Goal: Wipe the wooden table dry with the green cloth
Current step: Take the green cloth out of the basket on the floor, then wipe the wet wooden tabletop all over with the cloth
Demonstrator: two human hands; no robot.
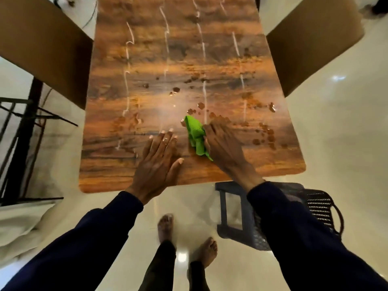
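My left hand [157, 158] lies flat on the wooden bench [168, 49] near its lower edge, fingers straight and close together, holding nothing. Just to its right, my right hand [224, 143] presses on the green cloth [196, 135], fingers stretched over it rather than curled round it. The cloth sticks out from under that hand's left side, in the lower middle of the frame. Water drops [264, 133] dot the bench above and to the right of the cloth. A left box [42, 45] and a right box [310, 43] flank the bench at the upper corners. A dark stool [237, 206] sits at lower right.
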